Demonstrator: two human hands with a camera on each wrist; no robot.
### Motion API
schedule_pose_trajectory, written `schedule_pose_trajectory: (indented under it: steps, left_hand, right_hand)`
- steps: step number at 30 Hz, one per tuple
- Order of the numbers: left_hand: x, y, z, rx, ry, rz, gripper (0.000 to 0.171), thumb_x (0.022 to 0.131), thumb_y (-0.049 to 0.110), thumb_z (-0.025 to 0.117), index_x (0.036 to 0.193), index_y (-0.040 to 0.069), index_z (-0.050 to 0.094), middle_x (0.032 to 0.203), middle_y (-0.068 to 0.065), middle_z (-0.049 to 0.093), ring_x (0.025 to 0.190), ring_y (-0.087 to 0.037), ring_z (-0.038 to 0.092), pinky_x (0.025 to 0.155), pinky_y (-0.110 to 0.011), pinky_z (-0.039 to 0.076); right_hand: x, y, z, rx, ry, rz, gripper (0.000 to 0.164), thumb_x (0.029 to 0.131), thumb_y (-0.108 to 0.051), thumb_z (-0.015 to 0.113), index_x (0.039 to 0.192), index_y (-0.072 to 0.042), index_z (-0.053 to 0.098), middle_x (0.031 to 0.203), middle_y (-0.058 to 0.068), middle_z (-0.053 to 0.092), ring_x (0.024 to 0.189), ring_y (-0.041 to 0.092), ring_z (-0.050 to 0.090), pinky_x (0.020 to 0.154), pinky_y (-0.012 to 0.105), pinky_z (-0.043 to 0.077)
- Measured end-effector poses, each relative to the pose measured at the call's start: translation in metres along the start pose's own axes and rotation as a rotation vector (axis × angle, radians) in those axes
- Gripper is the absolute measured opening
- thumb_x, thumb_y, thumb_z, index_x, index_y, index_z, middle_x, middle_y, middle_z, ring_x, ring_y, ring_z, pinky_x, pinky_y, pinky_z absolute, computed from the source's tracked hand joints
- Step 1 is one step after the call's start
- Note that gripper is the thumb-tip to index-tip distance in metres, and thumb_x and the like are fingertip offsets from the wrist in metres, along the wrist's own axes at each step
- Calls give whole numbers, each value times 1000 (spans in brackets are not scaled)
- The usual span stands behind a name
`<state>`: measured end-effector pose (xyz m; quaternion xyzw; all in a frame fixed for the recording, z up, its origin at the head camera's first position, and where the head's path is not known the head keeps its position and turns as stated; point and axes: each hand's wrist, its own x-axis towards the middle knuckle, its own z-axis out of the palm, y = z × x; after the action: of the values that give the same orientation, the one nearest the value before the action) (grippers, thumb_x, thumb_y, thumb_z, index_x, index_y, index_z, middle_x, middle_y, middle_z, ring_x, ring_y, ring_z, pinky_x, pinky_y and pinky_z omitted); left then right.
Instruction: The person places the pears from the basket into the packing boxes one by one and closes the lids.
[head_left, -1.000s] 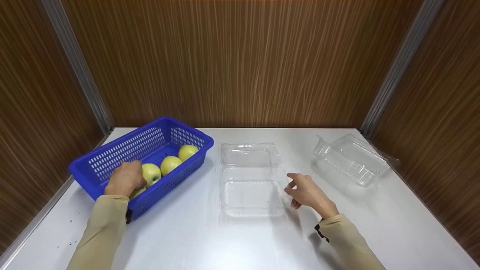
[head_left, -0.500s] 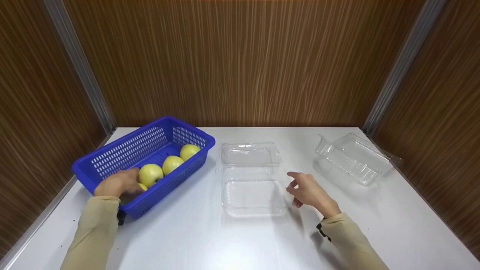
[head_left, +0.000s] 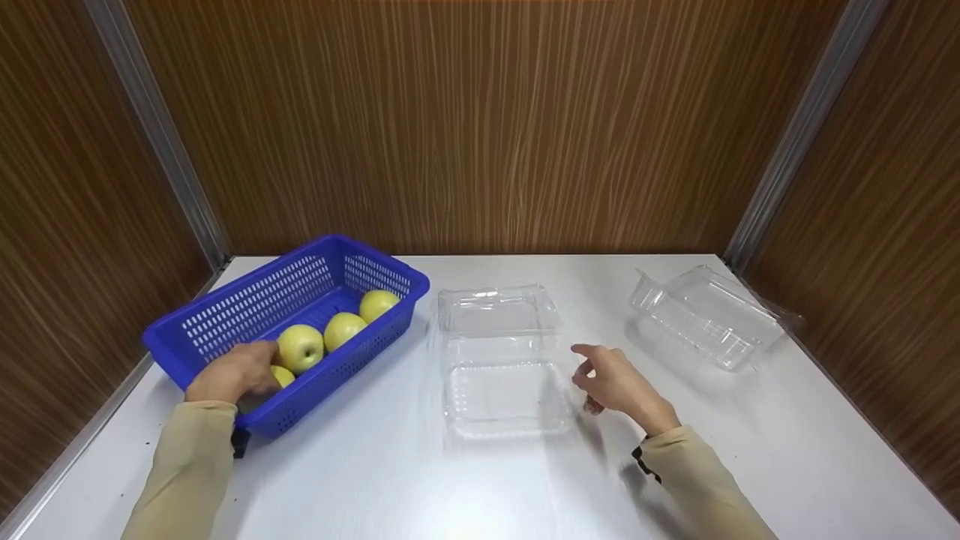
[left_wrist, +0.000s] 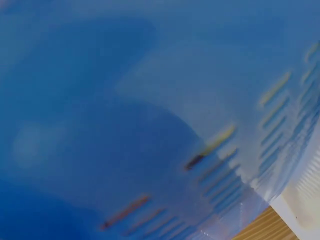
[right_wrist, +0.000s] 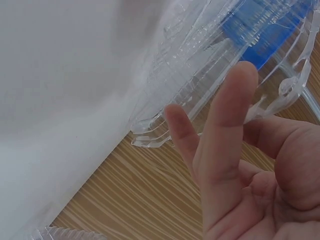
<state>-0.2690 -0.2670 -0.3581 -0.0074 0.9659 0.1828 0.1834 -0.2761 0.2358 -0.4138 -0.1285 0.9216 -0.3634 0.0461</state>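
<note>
My left hand (head_left: 234, 371) reaches into the near end of a blue slotted plastic basket (head_left: 259, 427). Its fingers curl round a yellow-green apple (head_left: 283, 376), which shows only in part beside them; the fingertips are hidden. Beyond it, more apples (head_left: 301, 349) lie in a row along the right wall. The basket's slotted side (left_wrist: 150, 135) fills the left wrist view, blurred. My right hand (head_left: 619, 386) hovers by the right edge of an open clear plastic clamshell box (head_left: 506, 431), holding nothing. In the right wrist view, the fingers (right_wrist: 222, 130) stand loosely extended in front of the clear plastic.
Another clear plastic box (head_left: 701, 322) lies tilted at the back right of the white table (head_left: 390, 480). Wood-grain panels (head_left: 480, 127) close off the back and both sides, with metal posts (head_left: 806, 127) at the corners.
My left hand has sunk lower and shifted left in the basket, settling round the nearest apple. The right hand stays almost still beside the clamshell box.
</note>
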Motion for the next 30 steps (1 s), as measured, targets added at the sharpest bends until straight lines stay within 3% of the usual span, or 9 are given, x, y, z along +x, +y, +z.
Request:
schedule_pose_trajectory:
  steps: [5,10,14,18,26,30]
  left_hand:
    - [0,-4,1,36,58,56,44,80,10,68,119,-6,56,99,-16,60,88,-30,54,79,-46,47]
    - [-5,-5,-4,33,181,97,58,74,16,77,122,-9,56,103,-22,61,87,-32,55,76,-45,48]
    - [-12,3,-8,10,251,90,69,73,20,80,128,-9,52,108,-25,61,89,-33,55,77,-46,49]
    - [-18,11,-5,0,273,74,72,75,23,79,132,-8,50,110,-26,60,89,-34,55,75,-45,49]
    - [-38,21,-6,-27,458,137,68,73,21,77,129,-8,52,104,-27,62,81,-34,58,65,-40,49]
    - [-45,33,-3,-78,491,156,70,73,23,78,131,-5,52,108,-27,62,84,-35,59,67,-40,51]
  right_hand:
    - [1,0,2,19,-9,-6,53,90,5,52,142,11,40,102,26,69,46,13,63,49,29,54]
    - [0,-1,3,20,-14,-17,50,90,5,51,139,8,46,98,25,69,44,11,60,48,29,54]
    - [0,-1,3,14,-8,-6,47,89,6,50,136,3,53,94,22,69,42,11,59,48,29,53]
    - [-1,-2,5,24,-18,9,46,90,5,51,136,3,53,95,21,69,44,11,60,48,29,54]
    - [-2,-2,3,9,-9,3,40,90,5,51,129,5,58,92,20,70,43,11,60,48,29,54]
    - [0,-2,2,9,-11,-3,36,91,5,51,126,8,59,92,21,70,43,11,61,48,29,54]
